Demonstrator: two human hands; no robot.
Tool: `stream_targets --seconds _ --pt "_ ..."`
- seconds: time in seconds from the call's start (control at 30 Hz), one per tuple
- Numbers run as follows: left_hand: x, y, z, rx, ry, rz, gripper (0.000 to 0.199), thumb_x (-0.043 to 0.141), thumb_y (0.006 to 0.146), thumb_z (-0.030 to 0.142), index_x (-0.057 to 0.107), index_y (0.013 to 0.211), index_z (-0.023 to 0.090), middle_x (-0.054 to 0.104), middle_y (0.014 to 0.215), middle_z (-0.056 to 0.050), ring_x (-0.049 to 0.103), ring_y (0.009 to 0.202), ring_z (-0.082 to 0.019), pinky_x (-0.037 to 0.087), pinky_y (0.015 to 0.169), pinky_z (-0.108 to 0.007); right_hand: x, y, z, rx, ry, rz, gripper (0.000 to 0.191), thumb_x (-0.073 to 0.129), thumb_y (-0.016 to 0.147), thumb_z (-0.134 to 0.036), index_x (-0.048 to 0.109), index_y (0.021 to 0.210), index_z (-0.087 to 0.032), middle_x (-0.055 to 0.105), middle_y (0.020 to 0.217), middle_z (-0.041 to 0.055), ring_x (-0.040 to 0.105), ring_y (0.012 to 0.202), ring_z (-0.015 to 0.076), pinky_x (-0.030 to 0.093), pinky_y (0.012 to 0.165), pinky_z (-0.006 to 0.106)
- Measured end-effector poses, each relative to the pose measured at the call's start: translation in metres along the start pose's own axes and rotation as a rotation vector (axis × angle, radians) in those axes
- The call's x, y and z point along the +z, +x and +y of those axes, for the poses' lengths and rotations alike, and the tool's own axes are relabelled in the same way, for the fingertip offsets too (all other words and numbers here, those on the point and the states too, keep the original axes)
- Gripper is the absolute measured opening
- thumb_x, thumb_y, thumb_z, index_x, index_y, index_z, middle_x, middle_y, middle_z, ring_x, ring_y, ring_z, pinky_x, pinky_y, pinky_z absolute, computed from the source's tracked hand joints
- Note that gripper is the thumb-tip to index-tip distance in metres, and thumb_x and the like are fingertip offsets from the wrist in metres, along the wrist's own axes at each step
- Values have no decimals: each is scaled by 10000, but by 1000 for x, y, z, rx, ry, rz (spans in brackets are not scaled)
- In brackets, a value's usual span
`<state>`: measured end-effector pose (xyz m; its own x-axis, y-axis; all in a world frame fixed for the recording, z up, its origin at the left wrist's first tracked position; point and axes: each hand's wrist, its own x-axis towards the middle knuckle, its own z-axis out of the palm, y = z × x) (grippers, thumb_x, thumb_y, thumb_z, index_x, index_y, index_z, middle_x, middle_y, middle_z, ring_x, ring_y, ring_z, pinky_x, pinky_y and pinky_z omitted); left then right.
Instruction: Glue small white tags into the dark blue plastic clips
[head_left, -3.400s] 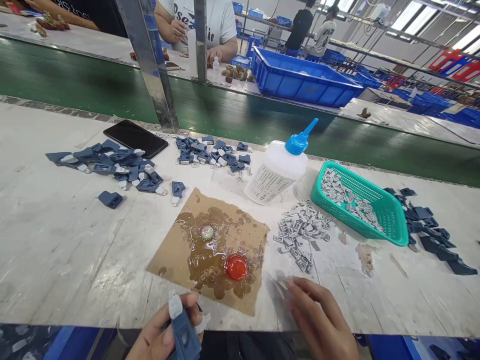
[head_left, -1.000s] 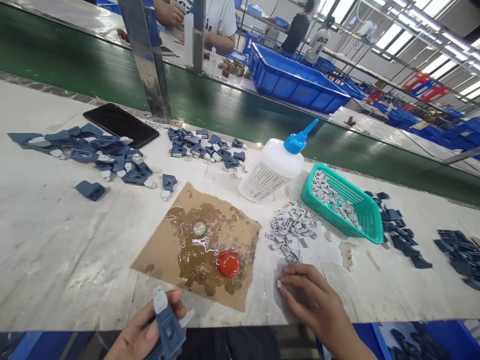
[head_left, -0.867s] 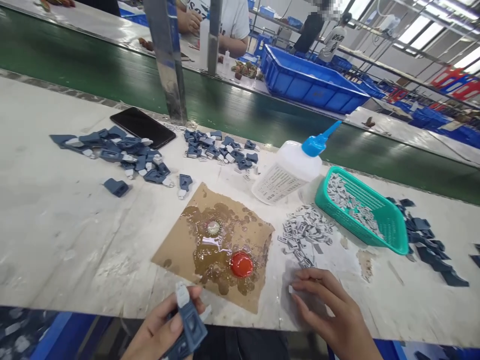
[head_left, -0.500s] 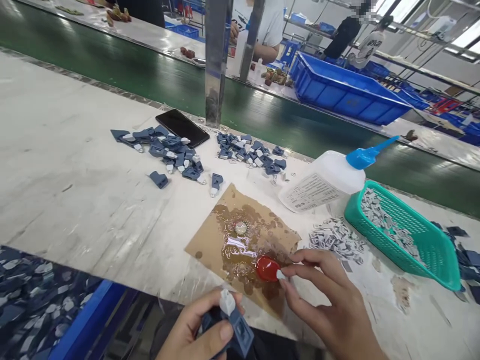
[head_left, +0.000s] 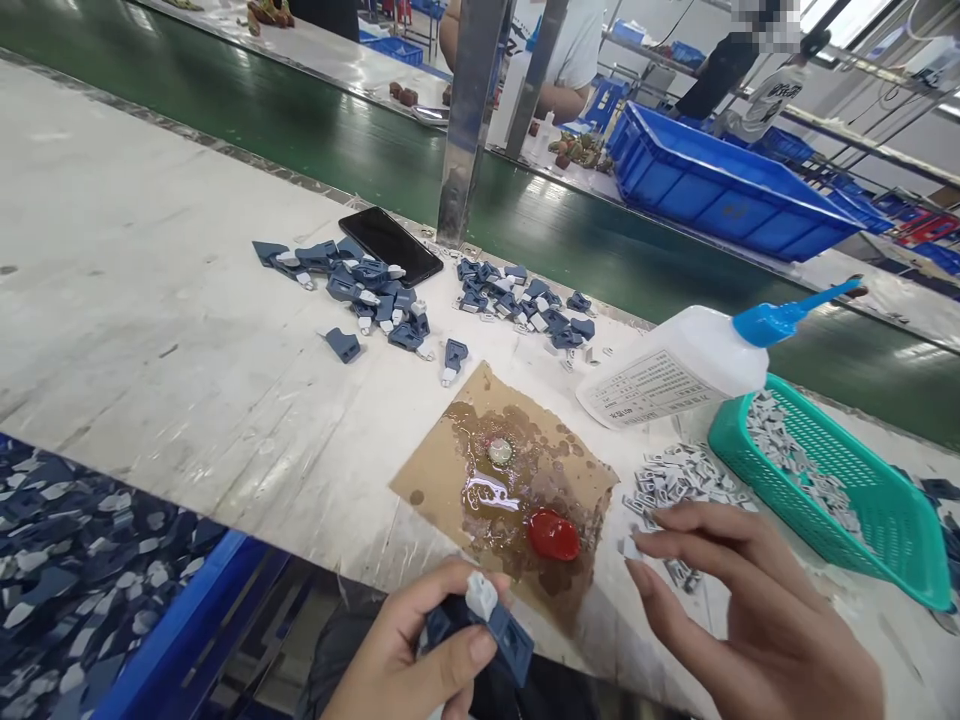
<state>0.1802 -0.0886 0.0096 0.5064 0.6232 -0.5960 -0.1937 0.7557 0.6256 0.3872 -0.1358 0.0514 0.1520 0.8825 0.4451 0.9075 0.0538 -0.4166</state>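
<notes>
The left hand (head_left: 420,660) pinches a blue clip (head_left: 501,628), light, stiff plastic best gripped by its flat sides, low before the counter (head_left: 150,330), while the right hand (head_left: 750,610) seems to nip a grey chip (head_left: 628,547) between its fingers.

Your left hand (head_left: 409,655) and right hand (head_left: 757,610) are both bare: no gloves, rings or watch in view. No sleeve reaches either wrist; your fingernails are short and unpainted.
</notes>
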Motion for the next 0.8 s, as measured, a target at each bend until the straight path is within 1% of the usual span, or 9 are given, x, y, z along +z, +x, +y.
stream_targets --seconds 0.13,0.2,0.4,0.53,0.6,0.63,0.7,0.73,0.8 --pt "5 1 4 82 52 -12 270 767 602 472 742 806 296 614 845 5 431 384 15 288 395 -148 7 -4 -3 -83 -36 -8 98 610 788 -210 609 878 -247 570 878 49 559 806 180 456 686 325" --pt "8 0 7 105 84 -1 274 753 619 475 739 817 286 605 841 0 421 396 10 285 408 -160 10 -8 -8 -56 -18 -3 128 615 774 -195 610 891 -246 571 883 55 556 820 192 453 696 334" --pt "11 -3 10 168 172 27 247 718 665 445 738 835 267 573 851 -2 410 419 -19 301 409 -183 23 -21 -32 19 338 -26 203 615 723 -113 596 869 -254 543 872 52 559 806 176 497 635 279" --pt "8 -3 9 210 234 34 229 707 686 388 739 854 235 616 891 -53 447 470 -78 323 384 -194 34 -27 -36 78 405 -22 188 614 716 -100 597 847 -235 544 865 60 578 805 176 523 644 274" --pt "8 -2 9 281 277 33 201 703 694 366 743 843 238 633 849 -56 535 597 -146 397 457 -211 35 -27 -35 81 417 -30 176 623 714 -107 605 838 -230 552 853 59 586 791 172 531 636 268" --pt "8 -2 10 330 301 31 182 699 700 357 745 838 248 642 825 -51 570 678 -178 440 535 -229 35 -27 -35 78 418 -39 176 631 710 -108 610 837 -227 559 850 58 589 783 169 534 634 266" --pt "8 -1 9 427 351 30 144 687 718 340 747 831 275 659 793 -36 602 776 -201 462 692 -254 33 -24 -33 56 416 -58 189 650 701 -110 627 847 -227 577 850 57 597 775 167 541 637 268" --pt "9 -1 9 467 372 30 133 684 723 335 747 830 288 667 783 -29 612 776 -196 457 724 -253 31 -22 -32 40 424 -79 203 661 697 -109 641 857 -232 590 846 55 603 771 166 543 636 268" --pt "8 -1 8 525 406 23 116 680 730 338 749 820 309 687 767 -25 625 730 -183 458 695 -241 28 -20 -29 22 491 -154 240 681 697 -103 669 884 -253 619 827 47 621 765 165 552 636 264"
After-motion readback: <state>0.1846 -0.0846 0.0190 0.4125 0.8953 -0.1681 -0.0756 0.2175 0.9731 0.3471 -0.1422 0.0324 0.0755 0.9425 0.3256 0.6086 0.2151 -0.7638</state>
